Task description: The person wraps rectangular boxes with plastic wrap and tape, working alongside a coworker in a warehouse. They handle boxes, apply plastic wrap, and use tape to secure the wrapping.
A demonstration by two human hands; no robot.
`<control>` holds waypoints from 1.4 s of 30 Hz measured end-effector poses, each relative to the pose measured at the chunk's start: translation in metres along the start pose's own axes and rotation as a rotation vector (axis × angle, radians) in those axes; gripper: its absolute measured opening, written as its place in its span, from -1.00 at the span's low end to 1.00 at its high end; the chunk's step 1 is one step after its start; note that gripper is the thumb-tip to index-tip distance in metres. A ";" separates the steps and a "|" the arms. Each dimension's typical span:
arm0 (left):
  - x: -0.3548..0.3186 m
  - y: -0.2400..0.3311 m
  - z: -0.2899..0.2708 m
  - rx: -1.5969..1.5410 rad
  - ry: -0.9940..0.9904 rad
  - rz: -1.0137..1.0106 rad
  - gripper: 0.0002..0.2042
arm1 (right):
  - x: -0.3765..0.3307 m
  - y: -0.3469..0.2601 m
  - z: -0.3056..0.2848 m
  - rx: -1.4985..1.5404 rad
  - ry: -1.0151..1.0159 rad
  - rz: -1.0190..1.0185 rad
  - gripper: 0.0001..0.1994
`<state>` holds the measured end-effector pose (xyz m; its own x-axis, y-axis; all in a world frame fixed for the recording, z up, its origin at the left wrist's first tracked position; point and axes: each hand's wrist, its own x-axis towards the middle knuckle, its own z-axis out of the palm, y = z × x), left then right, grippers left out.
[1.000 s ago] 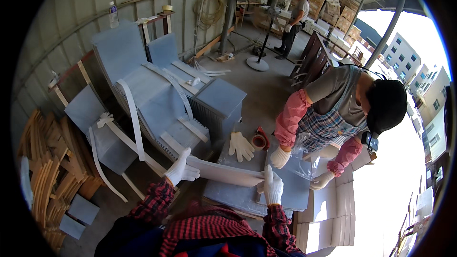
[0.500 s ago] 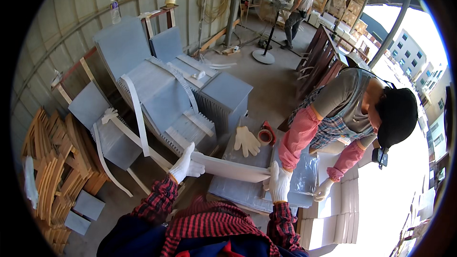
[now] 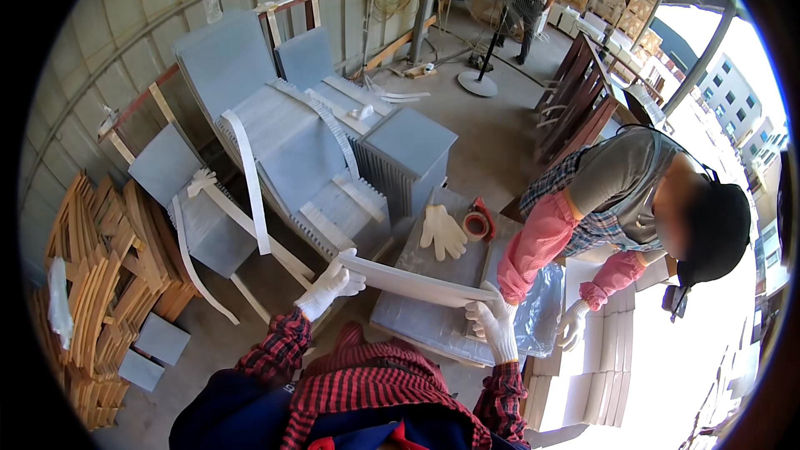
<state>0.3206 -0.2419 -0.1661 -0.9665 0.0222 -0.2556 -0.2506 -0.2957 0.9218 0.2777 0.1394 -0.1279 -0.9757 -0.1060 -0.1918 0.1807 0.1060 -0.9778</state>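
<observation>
A covered work area with a corrugated metal wall [image 3: 150, 42] and a concrete floor [image 3: 500, 137] surrounds a low, plastic-covered table [image 3: 408, 325]. The long, pale panel [image 3: 417, 283] is suspended between the wearer's two gloved hands, its right part above the table. The left hand [image 3: 332, 286] grips the panel's left end between thumb and fingers; the right hand [image 3: 495, 327] grips the opposite end, its fingers curled against the panel. On the table, beyond the panel, lie a loose white glove [image 3: 442, 232] and, just beside it, a red tape dispenser [image 3: 478, 223]. At right, a co-worker [image 3: 621, 192] in pink sleeves bends over the table's right side. Stacked grey panels [image 3: 407, 146] stand beyond the table; curved wooden pieces [image 3: 104, 262] are heaped at far left.
</observation>
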 end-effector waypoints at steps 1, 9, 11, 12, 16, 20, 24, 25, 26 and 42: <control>-0.001 -0.002 0.001 0.051 0.000 0.030 -0.17 | -0.001 0.005 -0.001 -0.005 -0.034 -0.048 -0.45; 0.008 -0.020 -0.011 1.306 0.032 0.123 -0.65 | 0.038 0.110 0.003 -0.933 0.075 -0.406 -0.77; 0.006 -0.034 -0.026 1.117 0.006 0.253 -0.78 | 0.040 0.132 0.000 -0.762 -0.003 -0.376 -0.75; 0.002 -0.041 -0.035 1.018 -0.016 0.253 -0.78 | 0.030 0.107 0.006 -0.769 -0.031 -0.261 -0.75; -0.003 -0.032 -0.032 0.997 -0.104 0.305 -0.79 | -0.003 0.091 -0.006 -0.895 -0.015 -0.230 -0.74; -0.034 0.013 -0.012 1.090 -0.210 -0.056 -0.73 | -0.054 0.055 0.004 -1.054 -0.129 0.003 -0.68; -0.041 0.006 0.009 1.049 -0.218 -0.081 -0.56 | -0.100 0.043 -0.009 -0.938 -0.157 0.306 -0.60; -0.039 0.003 0.021 0.987 -0.228 -0.079 -0.54 | -0.114 0.052 -0.020 -0.928 -0.136 0.315 -0.61; -0.035 -0.002 0.032 0.940 -0.229 -0.110 -0.53 | -0.127 0.064 -0.035 -0.925 -0.118 0.315 -0.62; 0.013 -0.057 0.223 0.769 -0.244 -0.252 -0.31 | -0.192 0.108 -0.150 0.143 0.373 0.361 -0.51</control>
<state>0.3096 -0.0124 -0.1569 -0.8395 0.2322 -0.4913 -0.3422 0.4764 0.8099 0.4657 0.3193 -0.1845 -0.8214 0.2733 -0.5006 0.5026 -0.0679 -0.8619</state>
